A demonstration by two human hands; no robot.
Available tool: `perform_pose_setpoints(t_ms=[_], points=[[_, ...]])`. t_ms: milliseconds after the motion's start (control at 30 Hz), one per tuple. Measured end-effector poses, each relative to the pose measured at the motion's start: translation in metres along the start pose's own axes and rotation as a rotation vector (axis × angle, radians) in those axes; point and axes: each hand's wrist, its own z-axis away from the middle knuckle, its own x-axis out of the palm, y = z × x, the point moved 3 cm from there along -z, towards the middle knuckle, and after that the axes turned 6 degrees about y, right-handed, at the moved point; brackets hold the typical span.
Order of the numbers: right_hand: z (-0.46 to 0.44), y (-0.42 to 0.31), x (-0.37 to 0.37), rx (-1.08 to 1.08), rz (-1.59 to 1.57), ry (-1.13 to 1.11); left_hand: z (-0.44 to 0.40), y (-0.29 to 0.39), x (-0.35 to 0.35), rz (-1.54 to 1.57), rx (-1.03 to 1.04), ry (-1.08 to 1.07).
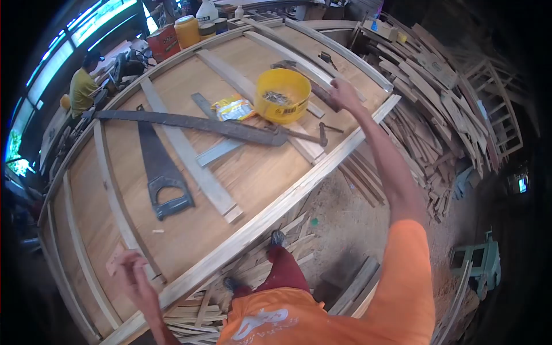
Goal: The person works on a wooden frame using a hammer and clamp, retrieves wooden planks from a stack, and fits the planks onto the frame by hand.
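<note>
What looks like a hammer (325, 99) is laid on the framed wooden panel (256, 190), behind the yellow bucket (282, 112). Its handle end is met by the right hand (345, 96), which is narrowly curled; whether it is gripped cannot be told. The left hand (135, 275) is held loosely bent over the near edge, by a batten end; whether anything is pinched in it cannot be told.

The bucket could be tipped if it were caught by the handle, since it is set close by and seems to be propped unevenly over a batten (230, 75); nails (278, 98) would then be spilled. A hand could be nicked by the handsaw (156, 152), left lying bare, and the long bar clamp (190, 122) could be jarred, being laid across raised battens.

Nails are held in the bucket. The contents of the yellow-and-white packet (233, 108) and the orange-yellow tub (187, 32) cannot be made out.
</note>
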Motion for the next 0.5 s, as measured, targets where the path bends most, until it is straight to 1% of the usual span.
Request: perform_pose_setpoints(t_ms=[33,100,133,167,200,267,300,333,367,400,467,500], points=[[-0.009,0.008,0.018,-0.005,-0.007,-0.007,0.007,0.014,0.031,-0.003,0.026,-0.164],[-0.026,0.012,0.056,-0.052,0.207,-0.226,0.023,0.05,0.095,-0.083,0.069,-0.406],[-0.038,0.005,0.067,-0.052,0.199,-0.228,0.027,0.068,0.121,-0.081,0.124,-0.461],[-0.046,-0.004,0.074,-0.097,0.28,-0.331,0.028,0.082,0.146,-0.073,0.183,-0.527],[-0.045,-0.005,0.076,-0.129,0.369,-0.444,0.027,0.089,0.17,-0.068,0.184,-0.55],[-0.062,0.001,0.08,-0.072,0.283,-0.531,0.027,0.101,0.219,0.023,0.175,-0.624],[-0.071,0.007,0.076,-0.063,0.293,-0.538,0.018,0.112,0.244,0.014,0.234,-0.691],[-0.082,0.009,0.071,-0.026,0.149,-0.506,0.006,0.123,0.271,0.0,0.297,-0.752],[-0.089,0.004,0.062,0.006,0.001,-0.472,-0.004,0.125,0.298,0.016,0.36,-0.695],[-0.091,0.005,0.05,0.01,0.001,-0.474,-0.013,0.125,0.326,0.031,0.421,-0.641],[-0.082,0.008,0.005,0.16,-0.228,-0.461,-0.044,0.137,0.375,-0.135,0.619,-0.364],[-0.076,0.011,-0.018,0.14,-0.216,-0.415,-0.059,0.137,0.393,-0.153,0.676,-0.368]])
